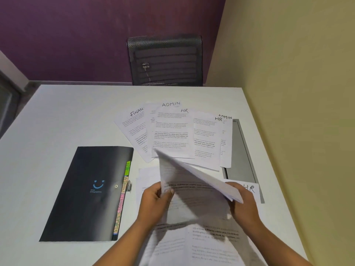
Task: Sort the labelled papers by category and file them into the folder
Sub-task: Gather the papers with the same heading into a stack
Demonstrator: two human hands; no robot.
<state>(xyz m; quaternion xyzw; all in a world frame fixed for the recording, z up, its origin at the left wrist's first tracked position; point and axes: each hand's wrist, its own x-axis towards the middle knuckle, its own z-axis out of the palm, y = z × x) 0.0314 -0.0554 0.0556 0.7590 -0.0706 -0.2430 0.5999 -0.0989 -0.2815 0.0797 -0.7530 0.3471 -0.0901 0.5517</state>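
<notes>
L hand (153, 200) & R hand (245, 205) both bare; forearms bare too, up to frame edge.

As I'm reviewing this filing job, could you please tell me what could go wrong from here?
The fanned papers overlap, hiding some labels, so one might be misfiled. The HR sheet partly under the right hand, which grips the held sheets with the left hand, might be overlooked.

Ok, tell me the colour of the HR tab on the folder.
Bright green; the HR tab shows best in the head view, on the black folder.
</notes>
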